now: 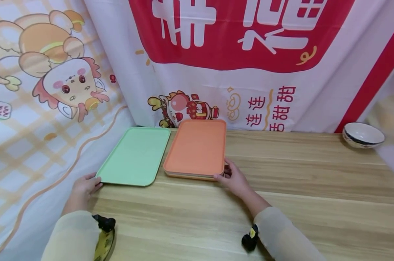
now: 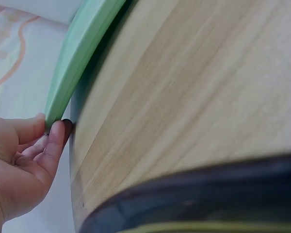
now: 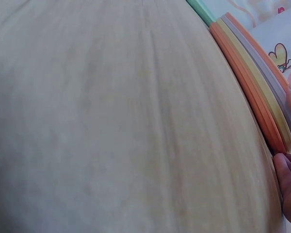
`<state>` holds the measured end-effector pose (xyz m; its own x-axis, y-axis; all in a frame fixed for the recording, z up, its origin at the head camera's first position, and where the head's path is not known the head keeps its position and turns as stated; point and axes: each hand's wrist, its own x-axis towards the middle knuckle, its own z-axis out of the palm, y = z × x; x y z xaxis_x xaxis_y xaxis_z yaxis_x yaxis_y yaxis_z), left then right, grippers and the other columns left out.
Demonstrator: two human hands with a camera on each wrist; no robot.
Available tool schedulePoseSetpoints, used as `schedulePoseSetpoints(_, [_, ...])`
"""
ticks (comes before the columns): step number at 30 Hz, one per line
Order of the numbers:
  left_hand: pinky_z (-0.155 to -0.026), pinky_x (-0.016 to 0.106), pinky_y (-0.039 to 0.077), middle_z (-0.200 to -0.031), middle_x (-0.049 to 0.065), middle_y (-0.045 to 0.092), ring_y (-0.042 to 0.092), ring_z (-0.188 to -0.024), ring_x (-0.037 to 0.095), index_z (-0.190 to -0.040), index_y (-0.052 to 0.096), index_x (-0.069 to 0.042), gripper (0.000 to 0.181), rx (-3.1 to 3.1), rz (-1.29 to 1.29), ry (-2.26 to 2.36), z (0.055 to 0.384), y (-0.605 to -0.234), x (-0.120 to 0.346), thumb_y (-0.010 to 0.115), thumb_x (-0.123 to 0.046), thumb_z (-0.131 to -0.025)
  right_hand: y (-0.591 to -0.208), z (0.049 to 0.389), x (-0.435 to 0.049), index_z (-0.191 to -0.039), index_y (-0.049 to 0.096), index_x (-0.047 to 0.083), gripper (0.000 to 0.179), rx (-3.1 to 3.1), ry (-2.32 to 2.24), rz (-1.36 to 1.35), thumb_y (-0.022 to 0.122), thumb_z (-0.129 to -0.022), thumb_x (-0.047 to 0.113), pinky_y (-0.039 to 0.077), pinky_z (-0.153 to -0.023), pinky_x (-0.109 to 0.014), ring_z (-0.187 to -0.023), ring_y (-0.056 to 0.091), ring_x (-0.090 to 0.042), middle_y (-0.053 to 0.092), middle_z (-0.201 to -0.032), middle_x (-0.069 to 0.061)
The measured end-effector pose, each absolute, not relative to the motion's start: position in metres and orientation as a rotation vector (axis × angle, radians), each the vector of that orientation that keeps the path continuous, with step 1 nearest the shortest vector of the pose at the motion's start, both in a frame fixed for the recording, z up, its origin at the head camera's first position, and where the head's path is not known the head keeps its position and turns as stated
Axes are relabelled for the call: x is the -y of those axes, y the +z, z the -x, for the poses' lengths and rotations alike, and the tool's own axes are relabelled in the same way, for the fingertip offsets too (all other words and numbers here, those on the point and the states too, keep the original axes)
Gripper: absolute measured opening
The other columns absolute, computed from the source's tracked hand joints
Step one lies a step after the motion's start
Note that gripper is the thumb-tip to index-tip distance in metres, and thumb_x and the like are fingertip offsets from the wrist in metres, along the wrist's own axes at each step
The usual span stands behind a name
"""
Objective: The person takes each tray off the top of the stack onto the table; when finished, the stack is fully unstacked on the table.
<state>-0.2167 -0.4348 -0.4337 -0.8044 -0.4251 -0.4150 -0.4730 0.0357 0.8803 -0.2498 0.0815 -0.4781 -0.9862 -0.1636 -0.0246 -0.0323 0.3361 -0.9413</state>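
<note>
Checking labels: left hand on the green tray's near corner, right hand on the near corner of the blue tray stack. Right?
Not quite. The stack that the right hand touches is orange on top, not blue, as the head view shows. The rest holds: the left hand is at the near corner of the green tray.

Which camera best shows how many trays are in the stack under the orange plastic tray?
The right wrist view: the stack's edge shows orange, yellow, grey and orange layers. The head view shows only the orange plastic tray on top with a thin paler edge beneath. The left wrist view misses the stack.
</note>
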Motion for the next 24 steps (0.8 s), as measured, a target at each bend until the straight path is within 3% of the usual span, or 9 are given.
schedulePoseSetpoints(2, [-0.073, 0.014, 0.059, -0.136, 0.028, 0.043, 0.061, -0.063, -0.003, -0.154, 0.019, 0.001, 0.063, -2.262, 0.983, 1.917, 0.217, -0.435, 0.436, 0.048, 0.0, -0.098, -0.479, 0.25, -0.081, -0.154, 0.028, 0.01, 0.084, -2.467, -1.746, 0.184, 0.076, -0.087, 0.025, 0.05, -0.106, -0.044, -0.126, 0.056, -0.032, 0.055, -0.137, -0.021])
schedulePoseSetpoints(4, [-0.068, 0.014, 0.058, -0.107, 0.015, 0.061, 0.061, -0.061, -0.002, -0.153, 0.021, 0.002, 0.063, -2.288, 0.986, 1.899, 0.217, -0.437, 0.439, 0.05, 0.0, -0.097, -0.479, 0.25, -0.081, -0.154, 0.028, 0.01, 0.084, -2.469, -1.744, 0.179, 0.076, -0.087, 0.025, 0.05, -0.106, -0.044, -0.126, 0.055, -0.033, 0.055, -0.137, -0.021])
schedulePoseSetpoints(6, [-0.064, 0.014, 0.057, -0.081, -0.004, 0.061, 0.06, -0.061, -0.001, -0.152, 0.022, 0.004, 0.062, -2.321, 0.982, 1.852, 0.217, -0.439, 0.442, 0.05, -0.002, -0.097, -0.479, 0.25, -0.08, -0.154, 0.027, 0.01, 0.084, -2.473, -1.735, 0.179, 0.076, -0.087, 0.026, 0.05, -0.106, -0.044, -0.126, 0.055, -0.033, 0.055, -0.138, -0.02])
schedulePoseSetpoints(8, [-0.066, 0.016, 0.057, -0.074, -0.011, 0.059, 0.061, -0.064, 0.001, -0.152, 0.023, 0.004, 0.061, -2.371, 0.977, 1.758, 0.218, -0.441, 0.445, 0.051, -0.008, -0.098, -0.478, 0.249, -0.08, -0.154, 0.028, 0.011, 0.084, -2.471, -1.729, 0.166, 0.076, -0.087, 0.027, 0.05, -0.106, -0.044, -0.126, 0.055, -0.032, 0.055, -0.138, -0.02])
schedulePoseSetpoints(9, [-0.074, 0.02, 0.058, -0.078, -0.003, 0.065, 0.066, -0.075, 0.008, -0.152, 0.023, 0.004, 0.061, -2.397, 0.966, 1.704, 0.218, -0.442, 0.446, 0.05, -0.012, -0.099, -0.478, 0.249, -0.08, -0.154, 0.027, 0.011, 0.085, -2.47, -1.728, 0.166, 0.076, -0.087, 0.027, 0.05, -0.106, -0.044, -0.126, 0.055, -0.032, 0.055, -0.138, -0.019])
schedulePoseSetpoints(11, [-0.095, 0.031, 0.056, -0.108, 0.019, 0.068, 0.067, -0.104, 0.024, -0.152, 0.021, 0.004, 0.063, -2.446, 0.948, 1.592, 0.219, -0.441, 0.447, 0.048, -0.022, -0.1, -0.478, 0.249, -0.08, -0.154, 0.027, 0.011, 0.085, -2.471, -1.726, 0.17, 0.076, -0.087, 0.027, 0.05, -0.106, -0.044, -0.126, 0.055, -0.032, 0.055, -0.138, -0.019])
schedulePoseSetpoints(13, [-0.113, 0.044, 0.043, -0.142, 0.033, 0.045, 0.049, -0.131, 0.039, -0.153, 0.019, 0.004, 0.068, -2.491, 0.923, 1.505, 0.22, -0.438, 0.446, 0.046, -0.031, -0.101, -0.477, 0.249, -0.08, -0.154, 0.027, 0.011, 0.085, -2.47, -1.728, 0.168, 0.076, -0.087, 0.027, 0.05, -0.106, -0.044, -0.126, 0.055, -0.032, 0.054, -0.139, -0.019])
schedulePoseSetpoints(15, [-0.122, 0.052, 0.025, -0.157, 0.032, 0.018, 0.023, -0.144, 0.047, -0.154, 0.014, 0.003, 0.072, -2.504, 0.891, 1.482, 0.221, -0.434, 0.444, 0.044, -0.036, -0.101, -0.478, 0.249, -0.08, -0.154, 0.027, 0.01, 0.085, -2.473, -1.727, 0.17, 0.076, -0.087, 0.027, 0.05, -0.106, -0.044, -0.126, 0.055, -0.032, 0.054, -0.139, -0.019])
schedulePoseSetpoints(24, [-0.123, 0.056, 0.019, -0.162, 0.025, 0.003, 0.01, -0.148, 0.046, -0.156, 0.004, -0.002, 0.075, -2.516, 0.761, 1.522, 0.226, -0.41, 0.423, 0.04, -0.039, -0.102, -0.477, 0.248, -0.079, -0.154, 0.027, 0.009, 0.084, -2.469, -1.741, 0.185, 0.076, -0.087, 0.024, 0.052, -0.104, -0.043, -0.125, 0.056, -0.032, 0.056, -0.137, -0.02])
